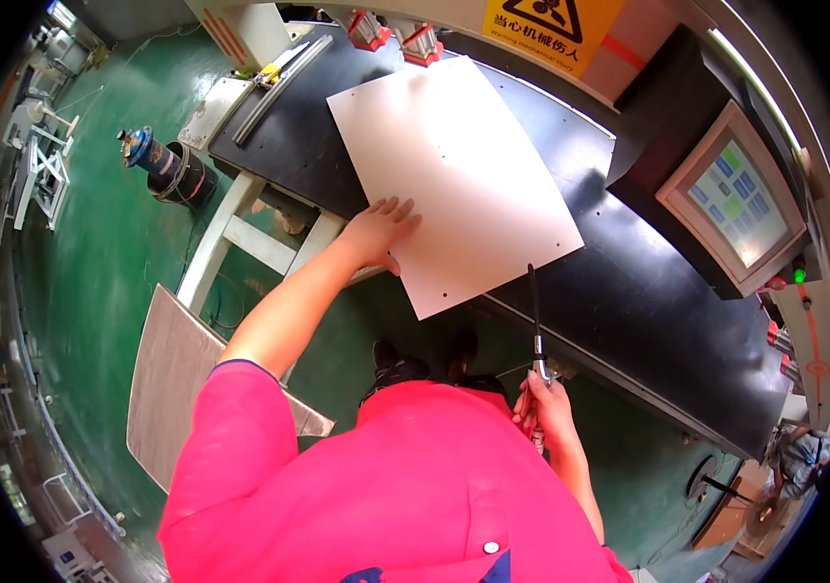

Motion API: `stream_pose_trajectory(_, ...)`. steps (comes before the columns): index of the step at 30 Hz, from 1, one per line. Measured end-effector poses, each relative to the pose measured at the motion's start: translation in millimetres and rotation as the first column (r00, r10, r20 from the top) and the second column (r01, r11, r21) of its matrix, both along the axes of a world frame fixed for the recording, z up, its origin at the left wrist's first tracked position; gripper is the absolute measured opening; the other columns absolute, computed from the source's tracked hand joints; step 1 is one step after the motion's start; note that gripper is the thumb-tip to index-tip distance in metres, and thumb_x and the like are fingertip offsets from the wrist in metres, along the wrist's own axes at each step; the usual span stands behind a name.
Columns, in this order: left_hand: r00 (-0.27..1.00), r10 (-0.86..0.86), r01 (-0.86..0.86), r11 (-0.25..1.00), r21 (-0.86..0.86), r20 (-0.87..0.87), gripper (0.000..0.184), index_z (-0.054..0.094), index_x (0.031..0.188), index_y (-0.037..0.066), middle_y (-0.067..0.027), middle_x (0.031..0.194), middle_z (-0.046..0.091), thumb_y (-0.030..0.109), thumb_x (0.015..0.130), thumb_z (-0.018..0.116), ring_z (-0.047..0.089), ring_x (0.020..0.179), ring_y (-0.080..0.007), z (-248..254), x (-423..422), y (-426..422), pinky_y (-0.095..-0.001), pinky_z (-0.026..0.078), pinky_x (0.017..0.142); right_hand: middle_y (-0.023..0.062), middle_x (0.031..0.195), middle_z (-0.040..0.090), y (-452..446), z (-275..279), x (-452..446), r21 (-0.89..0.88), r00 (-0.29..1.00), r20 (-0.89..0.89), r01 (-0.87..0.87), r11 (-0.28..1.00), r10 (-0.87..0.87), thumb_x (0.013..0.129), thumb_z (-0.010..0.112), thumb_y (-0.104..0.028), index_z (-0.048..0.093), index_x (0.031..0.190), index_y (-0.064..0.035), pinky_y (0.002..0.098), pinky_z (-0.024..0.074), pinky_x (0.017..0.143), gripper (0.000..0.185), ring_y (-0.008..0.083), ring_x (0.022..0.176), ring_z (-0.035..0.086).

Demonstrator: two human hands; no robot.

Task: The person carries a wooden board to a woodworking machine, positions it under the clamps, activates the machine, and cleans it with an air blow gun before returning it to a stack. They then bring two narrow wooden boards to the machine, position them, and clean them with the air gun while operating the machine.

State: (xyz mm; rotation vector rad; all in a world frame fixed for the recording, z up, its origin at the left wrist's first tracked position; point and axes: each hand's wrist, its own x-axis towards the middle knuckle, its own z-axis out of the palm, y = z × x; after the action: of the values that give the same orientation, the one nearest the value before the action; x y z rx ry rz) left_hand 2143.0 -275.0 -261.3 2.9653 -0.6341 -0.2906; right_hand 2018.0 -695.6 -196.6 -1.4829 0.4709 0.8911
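Observation:
My left hand point(383, 233), fingers spread, rests on the left edge of a large white panel point(473, 185), its thumb at the rim. The panel lies on a black machine table point(648, 291), with its near corner jutting past the table's front edge; small dark holes show along its edges. Below the panel's right corner, my right hand point(546, 408) is wrapped round an air blow gun point(539, 360) with red parts and a long thin dark nozzle. The nozzle's tip points up at the panel's near edge.
Red-and-silver clamps point(420, 44) stand at the table's back. On the right is a touchscreen point(741, 204). A metal strip point(284, 87) lies at the table's left. A wood-grain board point(182, 389) and a blue-topped canister point(177, 170) are at the left.

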Motion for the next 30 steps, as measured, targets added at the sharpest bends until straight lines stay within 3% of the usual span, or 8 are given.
stream_pose_trajectory(6,0.992,0.012,-0.007,0.999,-0.047,0.125,0.096,0.046,0.139,0.004,-0.0251,0.145,0.043,0.051,0.063,0.080,0.042,0.133,-0.0458,-13,-29,-35,-0.0498,0.035,0.110,0.0057,0.075,0.062,-6,-32,15,-0.106,0.982,0.135,0.145,0.984,-0.131,0.100,0.054,-0.039,0.058,0.093,-0.0017,0.0254,0.0523,0.051,0.038,0.0129,0.067,0.063)
stream_pose_trajectory(12,0.971,0.154,-0.185,0.968,0.170,0.183,0.105,0.050,0.133,-0.004,-0.0334,0.130,0.054,0.075,0.066,0.062,0.058,0.112,-0.0478,-22,-68,-172,-0.0504,0.046,0.096,0.0000,0.064,0.053,-10,-61,92,-0.188,0.913,0.391,0.202,0.961,-0.115,0.099,0.056,-0.039,0.058,0.085,-0.0071,0.0259,0.0350,0.052,0.035,0.0099,0.056,0.048)
stream_pose_trajectory(15,0.968,0.177,-0.208,0.963,0.173,0.179,0.070,0.062,0.120,0.000,-0.0267,0.116,0.064,0.057,0.079,0.064,0.062,0.105,-0.0410,-11,-66,-205,-0.0502,0.048,0.090,0.0020,0.062,0.056,-4,-62,133,-0.289,0.895,0.446,0.139,0.947,0.005,0.099,0.055,-0.037,0.060,0.081,-0.0060,0.0279,0.0354,0.057,0.036,0.0112,0.057,0.049)
stream_pose_trajectory(18,0.937,0.340,-0.347,0.892,-0.288,-0.076,0.034,0.069,0.093,0.004,-0.0180,0.098,0.066,0.034,0.079,0.066,0.063,0.092,-0.0369,-28,-38,-157,-0.0495,0.048,0.081,0.0032,0.059,0.057,5,-61,159,-0.411,0.895,0.439,0.125,0.903,0.076,0.099,0.054,-0.035,0.060,0.074,-0.0055,0.0290,0.0362,0.060,0.039,0.0130,0.056,0.048)
stream_pose_trajectory(19,0.812,0.472,-0.314,0.850,-0.424,0.345,0.016,0.065,0.072,0.005,-0.0146,0.086,0.062,0.022,0.074,0.065,0.060,0.086,-0.0361,-55,-32,-122,-0.0492,0.047,0.076,0.0033,0.058,0.057,8,-63,165,-0.443,0.897,0.433,0.128,0.887,0.087,0.099,0.054,-0.034,0.060,0.071,-0.0056,0.0291,0.0364,0.060,0.040,0.0136,0.055,0.048)
stream_pose_trajectory(22,0.486,0.821,-0.817,0.548,-0.177,0.299,0.038,0.062,0.103,0.000,-0.0184,0.103,0.061,0.028,0.078,0.071,0.059,0.099,-0.0357,-42,-16,10,-0.0464,0.048,0.081,0.0027,0.061,0.058,5,-78,175,-0.477,0.888,0.446,0.128,0.870,0.114,0.098,0.054,-0.038,0.061,0.080,-0.0073,0.0280,0.0375,0.059,0.037,0.0128,0.061,0.049)
stream_pose_trajectory(24,0.336,0.913,-0.892,0.388,-0.232,0.233,0.040,0.064,0.104,0.003,-0.0155,0.106,0.061,0.032,0.078,0.075,0.058,0.104,-0.0348,-22,-34,62,-0.0463,0.046,0.085,0.0031,0.060,0.057,22,-69,177,-0.484,0.910,0.408,0.142,0.864,0.079,0.098,0.054,-0.039,0.061,0.086,-0.0072,0.0292,0.0375,0.057,0.035,0.0137,0.063,0.049)
stream_pose_trajectory(30,0.337,0.941,-0.906,0.317,-0.280,-0.024,0.045,0.064,0.112,0.012,-0.0100,0.113,0.060,0.033,0.075,0.079,0.055,0.111,-0.0318,-45,-56,106,-0.0432,0.042,0.098,0.0044,0.062,0.057,49,-64,197,-0.482,0.910,0.414,0.191,0.855,0.030,0.098,0.055,-0.037,0.060,0.083,-0.0054,0.0297,0.0363,0.048,0.036,0.0130,0.058,0.048)
